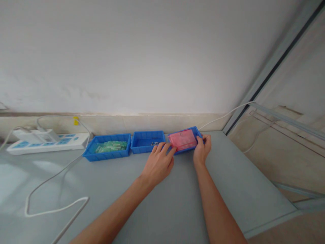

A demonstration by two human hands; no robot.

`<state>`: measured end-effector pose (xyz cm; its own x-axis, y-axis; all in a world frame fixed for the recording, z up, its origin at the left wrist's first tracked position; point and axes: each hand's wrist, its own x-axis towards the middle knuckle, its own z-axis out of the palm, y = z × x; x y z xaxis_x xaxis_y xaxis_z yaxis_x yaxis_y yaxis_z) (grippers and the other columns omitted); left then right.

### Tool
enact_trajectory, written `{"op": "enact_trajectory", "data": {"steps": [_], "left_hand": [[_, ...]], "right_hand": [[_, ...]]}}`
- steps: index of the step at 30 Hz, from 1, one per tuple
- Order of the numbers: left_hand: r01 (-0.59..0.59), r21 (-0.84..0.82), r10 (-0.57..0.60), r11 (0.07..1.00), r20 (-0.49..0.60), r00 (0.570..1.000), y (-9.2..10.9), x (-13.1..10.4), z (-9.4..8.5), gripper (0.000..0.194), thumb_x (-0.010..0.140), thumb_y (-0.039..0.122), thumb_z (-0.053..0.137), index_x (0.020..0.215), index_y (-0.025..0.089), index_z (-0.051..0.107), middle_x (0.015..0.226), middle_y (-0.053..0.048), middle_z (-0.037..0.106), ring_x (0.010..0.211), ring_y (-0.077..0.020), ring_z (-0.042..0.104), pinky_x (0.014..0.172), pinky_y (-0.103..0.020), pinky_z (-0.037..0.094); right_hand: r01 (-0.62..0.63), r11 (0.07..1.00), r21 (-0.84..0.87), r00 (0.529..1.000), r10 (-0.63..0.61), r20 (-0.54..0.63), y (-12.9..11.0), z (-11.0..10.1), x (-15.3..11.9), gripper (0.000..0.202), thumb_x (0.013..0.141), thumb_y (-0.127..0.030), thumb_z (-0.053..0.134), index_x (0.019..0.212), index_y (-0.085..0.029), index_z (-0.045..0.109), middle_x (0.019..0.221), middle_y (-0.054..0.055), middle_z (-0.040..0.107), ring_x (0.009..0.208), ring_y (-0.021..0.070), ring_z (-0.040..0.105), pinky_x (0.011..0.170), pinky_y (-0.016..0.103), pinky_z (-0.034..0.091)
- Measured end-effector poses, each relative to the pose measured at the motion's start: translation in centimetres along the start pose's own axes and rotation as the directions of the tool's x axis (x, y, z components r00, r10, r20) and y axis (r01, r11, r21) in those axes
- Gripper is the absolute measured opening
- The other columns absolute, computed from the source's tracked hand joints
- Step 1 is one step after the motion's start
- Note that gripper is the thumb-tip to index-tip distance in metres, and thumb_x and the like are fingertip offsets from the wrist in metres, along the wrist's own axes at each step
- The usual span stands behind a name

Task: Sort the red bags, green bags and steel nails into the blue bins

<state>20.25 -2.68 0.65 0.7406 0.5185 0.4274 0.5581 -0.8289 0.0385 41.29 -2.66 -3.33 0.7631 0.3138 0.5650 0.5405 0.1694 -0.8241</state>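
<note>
Three blue trays stand in a row by the wall. The right tray (pixel 195 129), slightly turned, holds a pink packet (pixel 183 139). My right hand (pixel 202 149) grips this tray's right end, thumb over the rim. My left hand (pixel 159 163) reaches over the front of the middle tray (pixel 143 145), its fingers spread and its fingertips near the left edge of the pink packet. Small metal pieces (pixel 155 143) lie in the middle tray, partly behind my left fingers. The left tray (pixel 106 156) contains green-and-clear packets (pixel 111 146).
A white power strip (pixel 73 144) with plugged-in adapters (pixel 48 135) lies at the left. A white cable (pixel 54 211) winds over the grey table (pixel 175 210). Another thin cable (pixel 223 116) runs along the wall to the metal frame (pixel 276 56) at right.
</note>
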Motion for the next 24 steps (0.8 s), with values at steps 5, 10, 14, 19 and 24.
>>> {"op": "enact_trajectory", "data": {"steps": [5, 10, 14, 19, 24], "left_hand": [[0.065, 0.038, -0.064, 0.997, -0.023, 0.998, -0.6, -1.5, 0.6, 0.048, 0.094, 0.018, 0.055, 0.142, 0.015, 0.054, 0.143, -0.018, 0.056, 0.134, -0.0386, 0.046, 0.105, -0.055, 0.045], [0.151, 0.085, -0.143, 0.985, -0.095, 0.985, -2.1, -4.1, 0.0, 0.047, 0.095, 0.023, 0.056, 0.142, 0.021, 0.057, 0.153, -0.019, 0.047, 0.144, -0.0431, 0.036, 0.111, -0.065, 0.037], [0.211, 0.122, -0.193, 0.970, -0.144, 0.971, -4.1, -6.1, -0.6, 0.052, 0.095, 0.029, 0.059, 0.147, 0.029, 0.052, 0.151, -0.017, 0.050, 0.148, -0.0429, 0.031, 0.116, -0.071, 0.025], [0.193, 0.119, -0.180, 0.974, -0.106, 0.978, -6.0, -7.5, -0.8, 0.052, 0.097, 0.026, 0.054, 0.149, 0.029, 0.050, 0.142, -0.015, 0.056, 0.141, -0.0373, 0.044, 0.119, -0.068, 0.026], [0.171, 0.088, -0.163, 0.981, -0.088, 0.983, -6.5, -7.7, -1.0, 0.052, 0.098, 0.026, 0.051, 0.151, 0.026, 0.049, 0.137, -0.014, 0.057, 0.137, -0.0338, 0.047, 0.122, -0.062, 0.027]], "right_hand": [[-0.083, 0.983, -0.162, 0.996, 0.087, 0.020, 2.1, 0.4, 0.4, 0.022, 0.088, -0.047, 0.049, 0.083, -0.025, 0.048, 0.068, 0.001, 0.058, 0.063, 0.0218, 0.054, 0.062, 0.031, 0.040], [-0.067, 0.960, -0.273, 0.986, 0.106, 0.131, 1.6, 1.0, -0.7, 0.043, 0.093, -0.059, 0.045, 0.100, -0.019, 0.060, 0.071, 0.009, 0.066, 0.065, 0.0276, 0.061, 0.065, 0.035, 0.042], [0.008, 0.905, -0.426, 0.963, 0.108, 0.248, -0.1, 1.0, -1.6, 0.065, 0.094, -0.070, 0.041, 0.118, -0.014, 0.064, 0.081, 0.017, 0.071, 0.070, 0.0310, 0.067, 0.069, 0.038, 0.045], [0.053, 0.712, -0.700, 0.925, 0.228, 0.303, -2.0, 0.7, -1.6, 0.075, 0.094, -0.075, 0.035, 0.120, -0.011, 0.065, 0.087, 0.022, 0.074, 0.081, 0.0365, 0.072, 0.075, 0.043, 0.050], [0.022, 0.662, -0.749, 0.891, 0.327, 0.315, -2.7, 0.7, -1.6, 0.077, 0.094, -0.076, 0.032, 0.130, -0.014, 0.060, 0.097, 0.021, 0.074, 0.092, 0.0366, 0.071, 0.083, 0.044, 0.050]]}}
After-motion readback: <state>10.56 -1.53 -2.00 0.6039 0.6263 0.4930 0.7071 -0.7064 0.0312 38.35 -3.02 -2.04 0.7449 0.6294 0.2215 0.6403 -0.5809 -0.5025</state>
